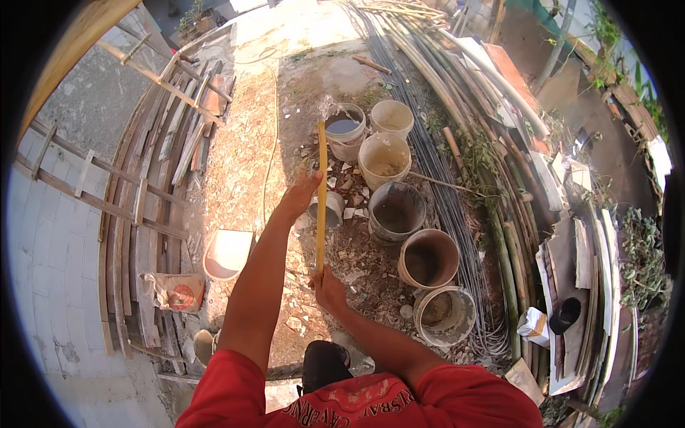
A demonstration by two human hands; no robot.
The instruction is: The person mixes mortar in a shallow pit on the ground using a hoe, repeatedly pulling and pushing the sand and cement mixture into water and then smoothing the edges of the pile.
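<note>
A long, straight yellow pole (321, 225) stretches ahead of me, and I cannot make out what sort of tool it is. My left hand (307, 191) is closed on its middle. Lower down, my right hand (329, 288) grips its near end. Beside the pole's far end stands a bucket of water (347, 143), with a clear splash next to its rim. Partly behind the pole, close to my left hand, is a small grey bucket (332, 207). A curving row of pale buckets follows on the right, among them a dark-lined one (397, 211) and a brownish one (428, 258).
Stacked planks (135, 235) and a wooden ladder (107, 203) lie left. A torn sack (175, 292) and a shallow pan (227, 258) sit nearby. Metal rods (446, 192) and bamboo poles (510, 264) run along the right. Rubble covers the ground around the buckets.
</note>
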